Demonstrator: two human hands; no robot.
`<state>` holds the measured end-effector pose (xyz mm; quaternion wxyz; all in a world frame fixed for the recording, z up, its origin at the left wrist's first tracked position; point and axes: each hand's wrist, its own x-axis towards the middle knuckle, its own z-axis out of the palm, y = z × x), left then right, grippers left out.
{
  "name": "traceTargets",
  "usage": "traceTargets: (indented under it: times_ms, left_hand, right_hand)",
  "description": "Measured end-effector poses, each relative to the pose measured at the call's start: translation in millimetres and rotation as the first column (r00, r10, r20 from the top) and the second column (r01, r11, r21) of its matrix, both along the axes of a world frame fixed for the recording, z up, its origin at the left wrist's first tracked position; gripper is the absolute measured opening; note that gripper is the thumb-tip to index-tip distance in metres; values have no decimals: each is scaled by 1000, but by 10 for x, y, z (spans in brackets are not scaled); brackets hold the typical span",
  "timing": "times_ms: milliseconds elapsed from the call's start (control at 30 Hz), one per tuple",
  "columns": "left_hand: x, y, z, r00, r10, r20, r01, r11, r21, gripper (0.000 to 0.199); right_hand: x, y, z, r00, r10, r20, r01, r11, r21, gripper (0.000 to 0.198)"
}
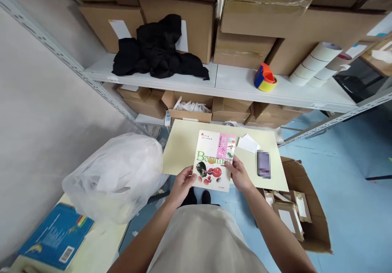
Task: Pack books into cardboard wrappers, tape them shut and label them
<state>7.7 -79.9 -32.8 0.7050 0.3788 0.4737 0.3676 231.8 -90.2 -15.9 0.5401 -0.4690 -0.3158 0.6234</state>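
Note:
Between both hands I hold a book (213,161) with a white and pink cover, printed with fruit, vegetables and the word "Beautiful". My left hand (183,184) grips its lower left edge, thumb on the cover. On the right edge, my right hand (240,174) pinches it the same way; the fingers behind the book are hidden. The book is held over the near edge of a pale yellow table (180,142). White paper pieces (248,143) lie on the table beyond my right hand, and a phone (263,164) lies to its right.
Shelves with cardboard boxes (245,48) stand ahead, holding black cloth (159,48), a tape dispenser (265,78) and tape rolls (317,64). A white plastic bag (116,175) and a blue book (56,235) are at left. An open carton (318,224) with small boxes sits on the floor at right.

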Motion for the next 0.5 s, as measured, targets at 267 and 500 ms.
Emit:
traceTargets:
  times_ms: [267,500]
  left_hand:
    - [-32,484,-178,989,-126,-77,125,992,-22,47]
    - [-70,830,-299,992,-124,-22,121,988,-95,66]
  right_hand:
    - [124,439,81,962,-249,111,249,968,13,36]
    - [130,710,-6,883,-451,132,460,887,-39,28]
